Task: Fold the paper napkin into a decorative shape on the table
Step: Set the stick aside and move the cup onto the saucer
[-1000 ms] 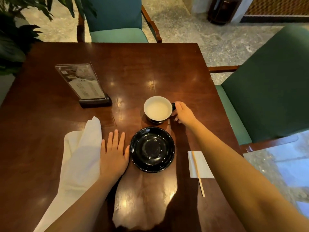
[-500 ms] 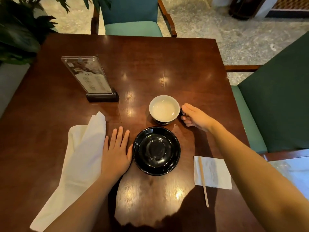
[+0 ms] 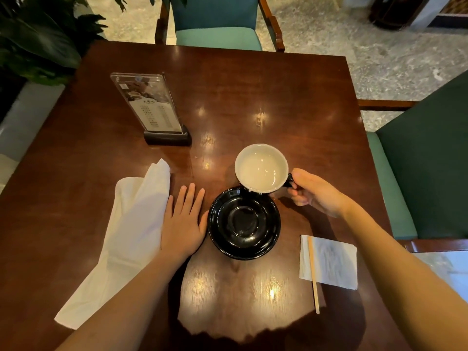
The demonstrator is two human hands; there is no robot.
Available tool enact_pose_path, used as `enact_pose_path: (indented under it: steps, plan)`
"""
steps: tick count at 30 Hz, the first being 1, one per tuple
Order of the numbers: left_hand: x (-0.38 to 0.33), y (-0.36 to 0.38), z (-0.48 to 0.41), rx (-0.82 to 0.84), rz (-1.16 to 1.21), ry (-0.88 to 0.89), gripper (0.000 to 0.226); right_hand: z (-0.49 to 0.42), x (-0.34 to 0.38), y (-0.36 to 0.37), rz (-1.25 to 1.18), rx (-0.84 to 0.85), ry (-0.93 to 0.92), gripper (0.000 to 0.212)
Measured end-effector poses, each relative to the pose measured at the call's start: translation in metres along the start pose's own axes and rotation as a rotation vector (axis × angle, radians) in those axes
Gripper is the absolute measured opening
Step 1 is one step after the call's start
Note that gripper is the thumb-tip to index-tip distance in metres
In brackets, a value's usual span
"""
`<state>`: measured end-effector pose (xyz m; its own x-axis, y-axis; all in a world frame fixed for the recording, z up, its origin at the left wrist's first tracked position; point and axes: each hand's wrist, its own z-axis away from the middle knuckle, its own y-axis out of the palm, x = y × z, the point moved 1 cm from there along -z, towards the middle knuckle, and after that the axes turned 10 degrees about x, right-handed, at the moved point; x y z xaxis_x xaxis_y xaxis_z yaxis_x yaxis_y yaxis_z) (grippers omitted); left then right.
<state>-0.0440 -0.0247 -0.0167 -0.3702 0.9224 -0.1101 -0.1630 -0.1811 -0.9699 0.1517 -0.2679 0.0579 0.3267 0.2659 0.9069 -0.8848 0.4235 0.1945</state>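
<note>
Saucer [image 3: 244, 222], black, sits between the hands, the cup [image 3: 262, 168] overlapping its far rim. Print on the menu stand [image 3: 149, 105] behind is too small to read. The right hand [image 3: 314, 192] grips the cup's handle. The left hand [image 3: 183, 224] lies flat, fingers [image 3: 188, 196] straight, just beside the white napkin [image 3: 126, 236] on the worktop [image 3: 291, 97].

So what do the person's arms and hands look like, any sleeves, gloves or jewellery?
No sleeves show: the left arm and right arm are bare as far as the picture reaches. The left hand and right hand wear no gloves, and I see no rings, watch or bracelet.
</note>
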Motion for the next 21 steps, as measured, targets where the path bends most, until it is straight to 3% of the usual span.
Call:
enact_pose_path:
  steps: [10,21]
  plan:
    - [0.001,-0.001,0.0,0.021,0.054,0.011,0.062,0.02,-0.019,0.031,0.005,0.145,0.041,0.046]
    - [0.019,-0.001,0.01,-0.014,0.103,-0.051,0.069,0.015,-0.016,0.046,0.163,0.207,0.103,0.057]
